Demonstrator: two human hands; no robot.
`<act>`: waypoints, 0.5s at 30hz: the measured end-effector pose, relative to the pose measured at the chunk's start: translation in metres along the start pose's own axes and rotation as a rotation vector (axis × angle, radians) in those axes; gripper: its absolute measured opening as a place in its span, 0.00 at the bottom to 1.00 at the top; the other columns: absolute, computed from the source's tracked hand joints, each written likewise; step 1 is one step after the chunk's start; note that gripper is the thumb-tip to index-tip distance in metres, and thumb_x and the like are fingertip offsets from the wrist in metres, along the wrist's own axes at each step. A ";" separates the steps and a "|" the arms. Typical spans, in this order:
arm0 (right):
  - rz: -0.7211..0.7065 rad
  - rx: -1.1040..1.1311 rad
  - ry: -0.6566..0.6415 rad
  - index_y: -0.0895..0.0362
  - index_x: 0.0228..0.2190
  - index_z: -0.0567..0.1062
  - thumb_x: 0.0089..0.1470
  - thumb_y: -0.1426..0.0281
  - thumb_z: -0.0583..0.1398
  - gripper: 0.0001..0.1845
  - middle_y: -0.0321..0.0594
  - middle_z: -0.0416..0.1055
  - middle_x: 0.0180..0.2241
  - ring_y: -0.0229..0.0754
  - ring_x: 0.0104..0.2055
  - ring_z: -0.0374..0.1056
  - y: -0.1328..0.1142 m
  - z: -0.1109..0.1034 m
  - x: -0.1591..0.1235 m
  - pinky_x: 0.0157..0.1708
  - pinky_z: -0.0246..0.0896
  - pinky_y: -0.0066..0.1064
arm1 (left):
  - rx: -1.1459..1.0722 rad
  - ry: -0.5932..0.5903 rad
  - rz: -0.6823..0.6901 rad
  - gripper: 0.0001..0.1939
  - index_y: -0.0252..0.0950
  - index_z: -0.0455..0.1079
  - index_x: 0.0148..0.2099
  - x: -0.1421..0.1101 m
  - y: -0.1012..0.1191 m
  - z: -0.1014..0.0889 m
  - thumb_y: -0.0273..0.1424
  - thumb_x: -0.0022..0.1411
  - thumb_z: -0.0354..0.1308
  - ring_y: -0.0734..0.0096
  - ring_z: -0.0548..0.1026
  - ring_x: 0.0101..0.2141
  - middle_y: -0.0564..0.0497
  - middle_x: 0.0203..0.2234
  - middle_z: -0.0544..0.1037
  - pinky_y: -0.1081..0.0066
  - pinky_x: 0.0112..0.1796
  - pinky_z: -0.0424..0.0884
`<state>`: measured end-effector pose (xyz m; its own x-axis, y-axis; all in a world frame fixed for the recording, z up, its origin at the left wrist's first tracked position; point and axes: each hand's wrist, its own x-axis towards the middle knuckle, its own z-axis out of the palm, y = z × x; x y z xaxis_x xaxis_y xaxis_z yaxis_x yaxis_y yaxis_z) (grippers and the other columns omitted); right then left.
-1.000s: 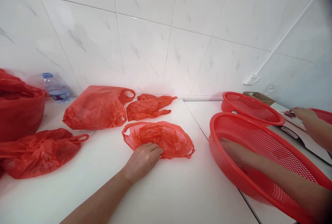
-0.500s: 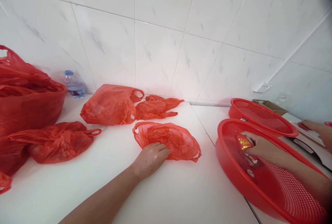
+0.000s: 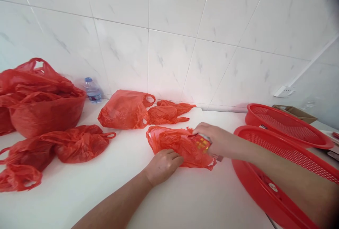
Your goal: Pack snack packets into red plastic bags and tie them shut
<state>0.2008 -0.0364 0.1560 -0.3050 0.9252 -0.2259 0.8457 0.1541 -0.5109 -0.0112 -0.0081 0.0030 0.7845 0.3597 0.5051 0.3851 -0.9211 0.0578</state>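
Moved since the frame half a second ago: the right hand (image 3: 214,138), out of the near red basket (image 3: 245,174) at right and across to the open red bag (image 3: 169,139), carrying a red-and-gold packet (image 3: 201,144). It is closed firmly on the packet, which stands over the bag's right part. Judged from this, the work has passed from picking up to bagging, though the packet is not yet released. Left hand (image 3: 164,167) remains at the bag's near rim, fingers curled over the plastic; whether they pinch it or merely press cannot be told, the thumb being out of sight. Hidden or unclear: the packet's lower portion, blurred against the bag, and how many items the grip includes; printed material at the bag's right end, too indistinct to identify; the near basket's contents, largely screened by the right forearm, save a round pale mark (image 3: 273,187). Basket and forearm are cut off at right.
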 end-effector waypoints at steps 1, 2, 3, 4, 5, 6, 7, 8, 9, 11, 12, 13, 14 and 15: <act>-0.063 -0.080 -0.029 0.49 0.41 0.69 0.38 0.82 0.53 0.27 0.36 0.64 0.43 0.29 0.21 0.59 -0.001 0.009 0.011 0.15 0.49 0.22 | 0.019 -0.007 0.009 0.15 0.35 0.66 0.33 0.000 0.000 0.000 0.21 0.65 0.41 0.71 0.67 0.25 0.51 0.24 0.71 0.71 0.27 0.63; -0.118 -0.151 -0.049 0.50 0.39 0.69 0.38 0.82 0.53 0.25 0.35 0.64 0.41 0.30 0.22 0.58 -0.001 0.017 0.023 0.16 0.47 0.22 | 0.034 -0.008 0.019 0.15 0.35 0.66 0.32 0.000 0.000 0.001 0.20 0.64 0.41 0.71 0.67 0.25 0.51 0.24 0.71 0.71 0.26 0.62; -0.164 -0.207 -0.061 0.51 0.37 0.70 0.40 0.83 0.53 0.22 0.35 0.64 0.38 0.30 0.22 0.58 0.001 0.025 0.033 0.17 0.47 0.23 | 0.043 -0.007 0.028 0.15 0.35 0.66 0.32 0.000 0.000 0.002 0.20 0.64 0.41 0.70 0.66 0.25 0.51 0.24 0.71 0.71 0.25 0.62; -0.202 -0.248 -0.070 0.52 0.34 0.70 0.41 0.82 0.52 0.19 0.35 0.64 0.36 0.31 0.23 0.57 0.002 0.032 0.043 0.18 0.47 0.23 | 0.045 -0.006 0.036 0.14 0.35 0.66 0.31 -0.001 0.001 0.003 0.20 0.64 0.41 0.70 0.66 0.25 0.51 0.24 0.71 0.71 0.25 0.61; -0.233 -0.273 -0.075 0.52 0.33 0.70 0.43 0.82 0.52 0.17 0.35 0.64 0.35 0.31 0.24 0.57 0.004 0.037 0.051 0.20 0.49 0.24 | 0.040 -0.006 0.038 0.15 0.36 0.66 0.31 -0.001 0.001 0.003 0.20 0.64 0.41 0.70 0.66 0.25 0.51 0.24 0.71 0.71 0.25 0.61; -0.258 -0.282 -0.081 0.52 0.34 0.70 0.44 0.82 0.53 0.17 0.35 0.64 0.36 0.32 0.25 0.58 0.005 0.042 0.058 0.22 0.51 0.24 | 0.030 -0.007 0.038 0.15 0.36 0.66 0.31 -0.001 0.000 0.004 0.20 0.64 0.41 0.70 0.66 0.24 0.51 0.23 0.71 0.71 0.25 0.61; -0.274 -0.278 -0.088 0.51 0.37 0.70 0.44 0.82 0.53 0.19 0.35 0.64 0.37 0.33 0.27 0.59 0.005 0.045 0.063 0.24 0.52 0.24 | 0.018 -0.009 0.035 0.15 0.36 0.66 0.31 -0.001 0.000 0.004 0.20 0.64 0.41 0.70 0.66 0.24 0.51 0.23 0.71 0.71 0.25 0.61; -0.280 -0.260 -0.097 0.49 0.41 0.70 0.43 0.82 0.53 0.24 0.35 0.64 0.39 0.34 0.28 0.61 0.005 0.046 0.065 0.25 0.53 0.25 | 0.007 -0.012 0.032 0.15 0.36 0.67 0.31 -0.001 0.000 0.005 0.21 0.64 0.41 0.70 0.67 0.25 0.51 0.23 0.71 0.71 0.25 0.61; -0.276 -0.233 -0.110 0.47 0.45 0.68 0.43 0.82 0.54 0.28 0.35 0.64 0.42 0.34 0.30 0.62 0.005 0.046 0.066 0.25 0.55 0.25 | -0.002 -0.015 0.028 0.15 0.36 0.67 0.32 -0.001 0.000 0.004 0.21 0.64 0.40 0.70 0.67 0.25 0.51 0.24 0.72 0.70 0.26 0.62; -0.247 -0.169 -0.123 0.45 0.51 0.65 0.44 0.80 0.55 0.33 0.36 0.64 0.46 0.36 0.33 0.64 0.004 0.040 0.061 0.26 0.57 0.25 | -0.016 -0.021 0.023 0.16 0.35 0.68 0.33 0.000 -0.001 0.004 0.21 0.65 0.40 0.69 0.68 0.26 0.50 0.26 0.73 0.70 0.27 0.63; -0.233 -0.146 -0.111 0.45 0.51 0.65 0.44 0.79 0.56 0.32 0.36 0.64 0.47 0.37 0.35 0.65 0.004 0.036 0.056 0.28 0.59 0.26 | -0.022 -0.027 0.021 0.16 0.35 0.68 0.34 0.000 -0.001 0.003 0.21 0.65 0.40 0.69 0.68 0.26 0.50 0.26 0.73 0.70 0.27 0.63; -0.224 -0.132 -0.083 0.46 0.51 0.66 0.45 0.77 0.56 0.30 0.36 0.65 0.47 0.39 0.38 0.66 0.005 0.030 0.049 0.32 0.61 0.27 | -0.027 -0.032 0.020 0.16 0.35 0.68 0.34 0.000 -0.001 0.002 0.21 0.65 0.40 0.69 0.68 0.26 0.50 0.26 0.73 0.70 0.27 0.64; -0.214 -0.126 -0.037 0.46 0.50 0.67 0.47 0.75 0.56 0.27 0.37 0.65 0.48 0.41 0.42 0.66 0.007 0.023 0.042 0.37 0.62 0.29 | -0.030 -0.036 0.018 0.16 0.35 0.68 0.34 0.001 -0.001 0.002 0.21 0.65 0.40 0.69 0.68 0.26 0.50 0.26 0.73 0.70 0.27 0.63; -0.195 -0.127 0.019 0.47 0.49 0.68 0.48 0.73 0.56 0.24 0.36 0.65 0.49 0.42 0.46 0.65 0.011 0.015 0.033 0.41 0.61 0.31 | -0.035 -0.038 0.018 0.16 0.35 0.68 0.34 0.001 -0.002 0.001 0.21 0.65 0.39 0.70 0.68 0.26 0.51 0.25 0.73 0.70 0.27 0.64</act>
<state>0.1932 -0.0096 0.1305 -0.4611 0.8797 -0.1165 0.8201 0.3723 -0.4345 -0.0106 -0.0063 0.0024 0.8094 0.3478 0.4731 0.3541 -0.9318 0.0794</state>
